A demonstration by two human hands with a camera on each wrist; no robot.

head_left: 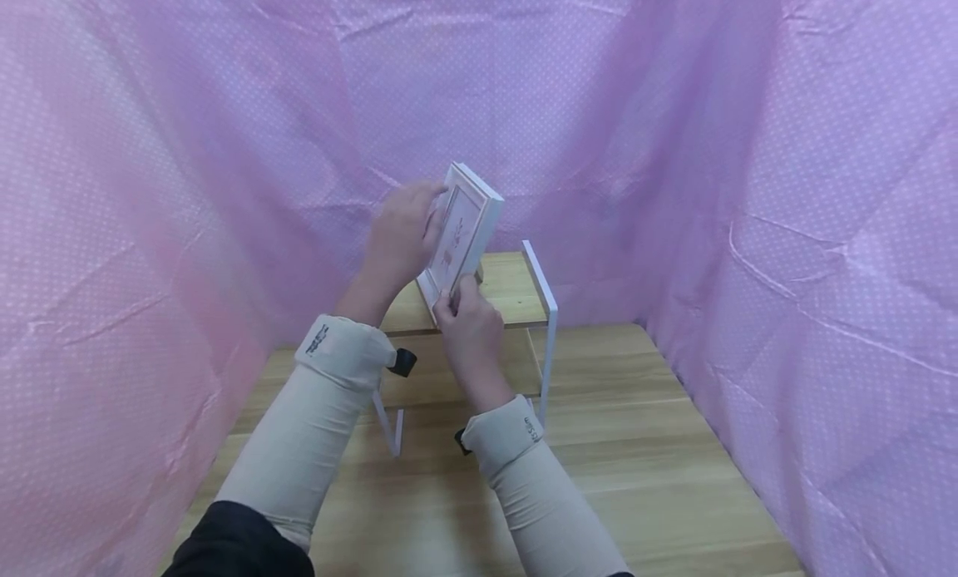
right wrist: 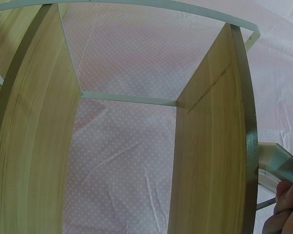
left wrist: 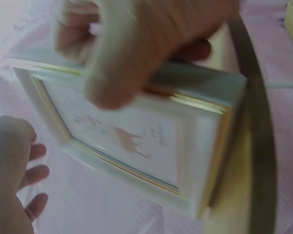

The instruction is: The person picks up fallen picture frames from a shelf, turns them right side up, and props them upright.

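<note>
A white picture frame [head_left: 458, 236] with a gold inner edge and a small drawing stands tilted over the top board of a small two-tier shelf [head_left: 512, 288]. My right hand [head_left: 470, 321] pinches the frame's lower right edge, with the thumb on its front in the left wrist view. My left hand [head_left: 400, 232] is beside the frame's upper left edge. Its fingers [left wrist: 36, 175] look loosely extended and apart from the frame in the left wrist view. Part of the frame [right wrist: 278, 163] shows past the board's edge in the right wrist view.
The shelf has wooden boards [right wrist: 210, 131] and white metal side rails [head_left: 540, 278]. It stands on a wood-grain table [head_left: 614, 452]. Pink dotted sheeting [head_left: 494, 86] hangs close behind the table and on both sides.
</note>
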